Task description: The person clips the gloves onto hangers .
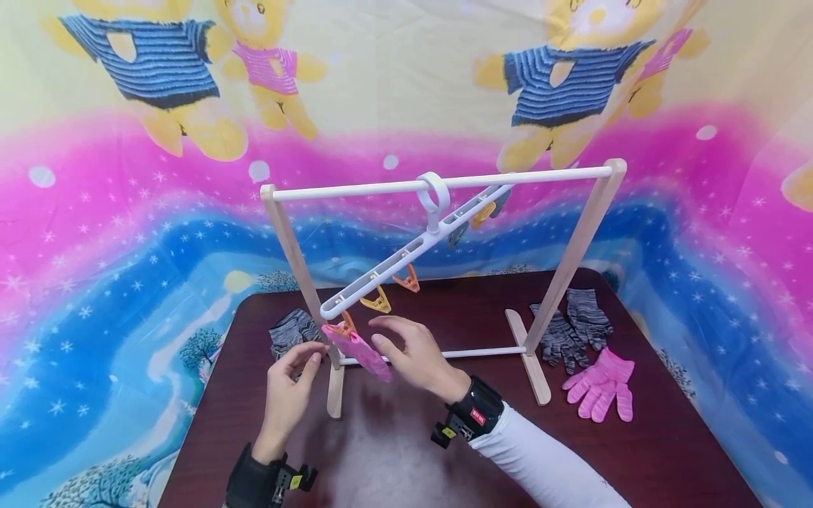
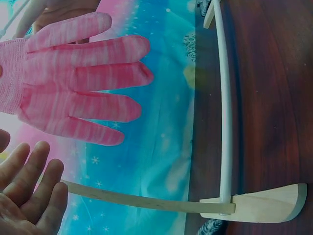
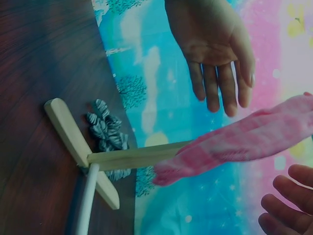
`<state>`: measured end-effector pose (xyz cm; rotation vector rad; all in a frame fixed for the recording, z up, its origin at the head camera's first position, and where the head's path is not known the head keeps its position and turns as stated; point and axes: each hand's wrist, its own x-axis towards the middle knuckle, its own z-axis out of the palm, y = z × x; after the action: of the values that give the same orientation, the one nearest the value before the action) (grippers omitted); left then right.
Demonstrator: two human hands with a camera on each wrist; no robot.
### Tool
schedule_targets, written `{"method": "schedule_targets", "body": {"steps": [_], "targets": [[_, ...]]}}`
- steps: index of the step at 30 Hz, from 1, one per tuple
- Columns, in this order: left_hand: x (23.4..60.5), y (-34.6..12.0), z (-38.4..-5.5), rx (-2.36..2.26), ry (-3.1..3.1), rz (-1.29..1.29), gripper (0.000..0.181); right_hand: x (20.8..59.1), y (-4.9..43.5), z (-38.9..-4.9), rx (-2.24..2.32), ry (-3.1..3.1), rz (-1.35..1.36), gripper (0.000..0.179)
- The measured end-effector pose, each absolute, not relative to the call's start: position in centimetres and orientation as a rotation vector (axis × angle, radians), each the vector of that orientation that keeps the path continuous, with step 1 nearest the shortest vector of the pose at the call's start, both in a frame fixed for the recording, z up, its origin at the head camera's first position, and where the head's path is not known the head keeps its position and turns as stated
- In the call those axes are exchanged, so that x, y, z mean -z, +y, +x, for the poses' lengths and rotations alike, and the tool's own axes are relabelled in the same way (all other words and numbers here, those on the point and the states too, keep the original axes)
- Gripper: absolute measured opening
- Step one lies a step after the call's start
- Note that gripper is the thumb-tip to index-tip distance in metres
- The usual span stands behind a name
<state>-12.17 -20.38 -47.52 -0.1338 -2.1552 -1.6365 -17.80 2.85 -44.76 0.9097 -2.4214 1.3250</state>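
A pink striped glove [image 1: 358, 351] hangs fingers down from an orange clip [image 1: 343, 325] at the near left end of a white clip hanger [image 1: 406, 257]. In the left wrist view the glove [image 2: 83, 81] is spread flat, all its fingers showing. My left hand [image 1: 292, 388] is left of the glove, fingers relaxed, holding nothing. Just right of the glove is my right hand [image 1: 416, 356], its fingers loosely bent and apart from the cloth. The right wrist view shows the glove [image 3: 239, 137] edge-on between my left hand [image 3: 210, 49] and the fingers of my right hand [image 3: 288, 205].
The hanger's ring [image 1: 433, 194] loops over the white top bar [image 1: 533, 176] of a wooden-legged rack. Spare yellow [image 1: 377, 302] and orange clips [image 1: 408, 281] dangle along it. Grey gloves [image 1: 587, 321] and a pink glove [image 1: 602, 386] lie right; another grey pair [image 1: 292, 331] lies left.
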Motion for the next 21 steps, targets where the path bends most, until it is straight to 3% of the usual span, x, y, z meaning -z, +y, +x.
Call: {"method": "schedule_targets", "body": {"steps": [21], "targets": [[49.7, -19.8, -11.6, 1.475, -2.215, -0.111, 0.018, 49.2, 6.5, -17.5, -1.153, -2.587, 0.735, 0.031]]}}
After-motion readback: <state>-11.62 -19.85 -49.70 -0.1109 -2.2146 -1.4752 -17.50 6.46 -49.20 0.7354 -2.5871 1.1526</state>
